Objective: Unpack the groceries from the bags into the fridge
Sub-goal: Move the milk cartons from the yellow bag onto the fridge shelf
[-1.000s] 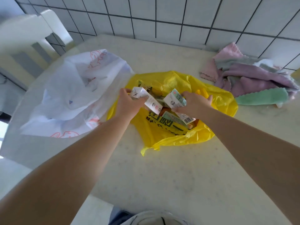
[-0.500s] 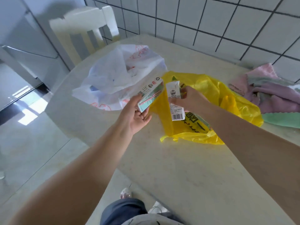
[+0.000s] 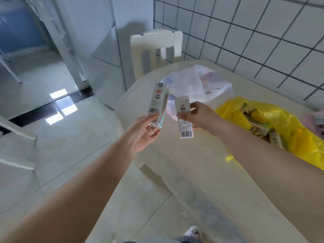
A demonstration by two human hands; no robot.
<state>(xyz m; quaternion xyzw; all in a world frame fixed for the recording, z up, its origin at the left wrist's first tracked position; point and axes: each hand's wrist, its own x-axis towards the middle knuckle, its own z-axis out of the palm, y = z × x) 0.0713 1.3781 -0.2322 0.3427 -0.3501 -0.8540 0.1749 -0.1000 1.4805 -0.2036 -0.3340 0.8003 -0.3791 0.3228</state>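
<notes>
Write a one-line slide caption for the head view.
Each hand holds a small carton, left hand, right hand, beside the yellow bag.

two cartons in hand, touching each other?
Apart. The head view shows white bag between the left carton and the right carton, each held in its own hand.

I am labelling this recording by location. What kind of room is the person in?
Probably a home kitchen or dining corner: a white tiled wall, a round table with grocery bags, a chair, and what seems to be a fridge to the left.
</notes>
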